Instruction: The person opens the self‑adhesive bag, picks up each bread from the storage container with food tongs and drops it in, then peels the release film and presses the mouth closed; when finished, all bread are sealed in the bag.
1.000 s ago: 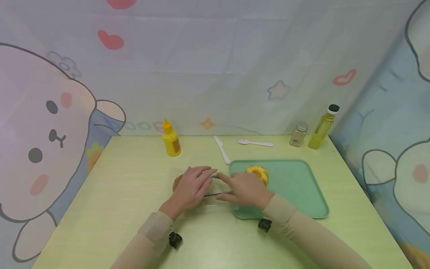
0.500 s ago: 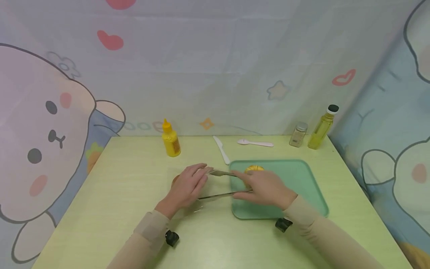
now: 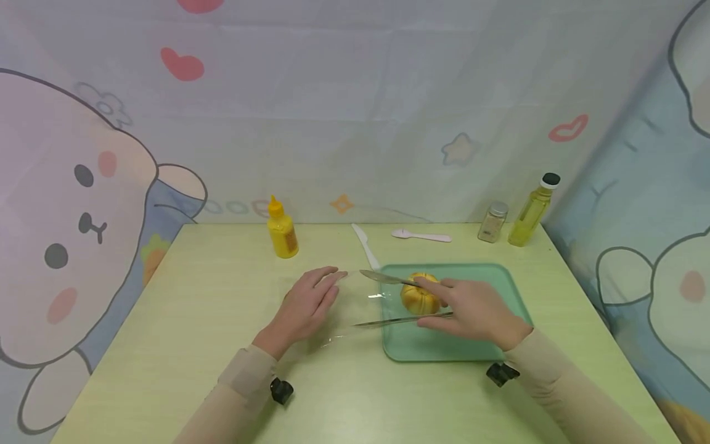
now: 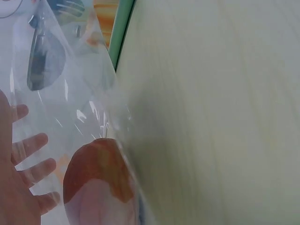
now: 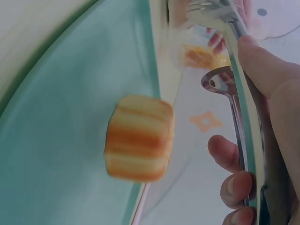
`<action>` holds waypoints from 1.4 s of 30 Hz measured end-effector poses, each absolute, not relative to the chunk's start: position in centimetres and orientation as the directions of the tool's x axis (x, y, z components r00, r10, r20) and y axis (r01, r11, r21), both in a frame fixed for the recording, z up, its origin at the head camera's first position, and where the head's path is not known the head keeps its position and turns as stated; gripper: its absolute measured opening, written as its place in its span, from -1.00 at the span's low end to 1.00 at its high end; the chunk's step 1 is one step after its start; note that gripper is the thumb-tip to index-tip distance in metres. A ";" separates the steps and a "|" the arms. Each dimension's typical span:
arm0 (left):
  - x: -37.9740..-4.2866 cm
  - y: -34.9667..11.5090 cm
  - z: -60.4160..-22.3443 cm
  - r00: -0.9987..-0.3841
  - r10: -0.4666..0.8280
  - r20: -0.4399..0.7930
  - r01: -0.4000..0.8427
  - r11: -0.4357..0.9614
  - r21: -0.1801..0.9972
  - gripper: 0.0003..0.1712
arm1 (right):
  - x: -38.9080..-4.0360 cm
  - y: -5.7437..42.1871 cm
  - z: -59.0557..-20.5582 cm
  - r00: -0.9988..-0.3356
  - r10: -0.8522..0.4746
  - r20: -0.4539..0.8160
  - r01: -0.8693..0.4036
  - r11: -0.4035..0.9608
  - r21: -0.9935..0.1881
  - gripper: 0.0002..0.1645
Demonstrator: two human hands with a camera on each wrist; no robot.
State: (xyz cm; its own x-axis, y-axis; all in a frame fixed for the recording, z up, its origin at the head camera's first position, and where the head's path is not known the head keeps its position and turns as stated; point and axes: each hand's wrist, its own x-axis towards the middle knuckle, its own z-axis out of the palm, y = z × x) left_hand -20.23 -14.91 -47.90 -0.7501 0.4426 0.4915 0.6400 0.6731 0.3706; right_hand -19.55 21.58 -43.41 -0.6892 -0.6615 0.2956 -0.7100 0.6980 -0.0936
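My right hand grips a pair of metal tongs, arms spread apart, with nothing between the tips. In the right wrist view the tongs end in a fork shape on one arm and a spoon shape on the other. A golden ridged bun lies on the green tray, below the tongs. My left hand holds a clear plastic bag near its mouth. Inside the bag, a brown piece of bread shows in the left wrist view; the hand hides it from the head camera.
Behind the hands stands a yellow squeeze bottle. A white plastic knife and a pale spoon lie near the back edge. Back right are a spice jar and an oil bottle.
My right hand has drawn the tongs rightward out of the bag and over the tray, with their arms spread. The left hand has shifted slightly left, still holding the bag.
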 end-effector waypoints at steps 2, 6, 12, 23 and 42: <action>-20.3 -14.9 -47.9 -0.754 0.442 0.486 0.636 0.675 0.374 -0.58 | -19.4 22.4 -43.4 -0.699 -0.652 0.293 -0.699 0.709 -0.091 -0.12; -20.2 -14.9 -47.9 -0.754 0.443 0.486 0.638 0.672 0.377 -0.58 | -19.1 23.9 -43.1 -0.733 -0.621 0.277 -0.666 0.737 -0.112 -0.09; -20.2 -15.0 -47.9 -0.748 0.446 0.491 0.644 0.666 0.376 -0.59 | -18.8 25.6 -42.9 -0.808 -0.541 0.233 -0.576 0.809 -0.121 -0.07; -20.2 -15.1 -48.0 -0.717 0.465 0.520 0.674 0.652 0.347 -0.59 | -18.6 28.6 -44.1 -0.876 -0.455 0.161 -0.477 0.868 -0.137 -0.07; -20.3 -15.1 -48.3 -0.698 0.479 0.532 0.692 0.643 0.329 -0.60 | -18.6 31.3 -46.3 -0.906 -0.410 0.100 -0.422 0.886 -0.192 -0.12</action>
State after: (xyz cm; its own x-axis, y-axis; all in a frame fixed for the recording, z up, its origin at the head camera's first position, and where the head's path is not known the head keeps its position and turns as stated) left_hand -20.30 -15.05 -48.26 -0.6982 0.4789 0.5321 0.6918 0.6426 0.3294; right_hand -18.56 31.34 -46.30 -0.9065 -0.4101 0.1003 -0.4221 0.8859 -0.1925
